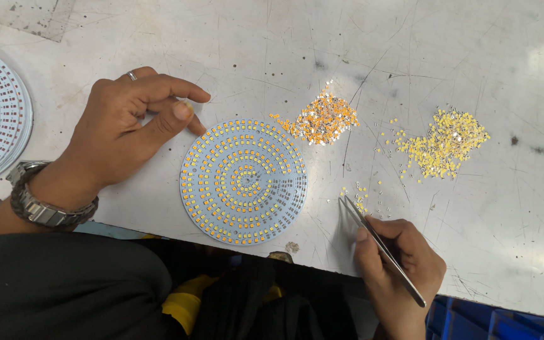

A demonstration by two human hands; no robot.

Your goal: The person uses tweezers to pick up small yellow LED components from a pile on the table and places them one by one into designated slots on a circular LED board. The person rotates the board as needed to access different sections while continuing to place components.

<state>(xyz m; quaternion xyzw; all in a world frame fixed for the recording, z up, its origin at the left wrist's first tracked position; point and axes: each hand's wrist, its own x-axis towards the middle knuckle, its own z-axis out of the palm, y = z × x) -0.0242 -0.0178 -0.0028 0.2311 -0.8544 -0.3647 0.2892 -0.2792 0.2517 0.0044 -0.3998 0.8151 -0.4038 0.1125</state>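
Right hand (398, 264), fingers pinched shut on slim steel tweezers (382, 249) slanting up-left, tips at loose yellow chips (360, 196) just right of the round white LED-studded board (243, 181); left hand (127, 129), half-curled and empty, touches the board's upper-left rim.

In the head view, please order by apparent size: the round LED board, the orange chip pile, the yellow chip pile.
1. Round LED board, clearly largest.
2. Yellow chip pile and orange chip pile: nearly alike; the yellow looks slightly wider, but its scattered edges make this unsure.

Left hand (124, 129): silver ring (132, 75), metal-link wristwatch (42, 201). Right hand (398, 258) bare.
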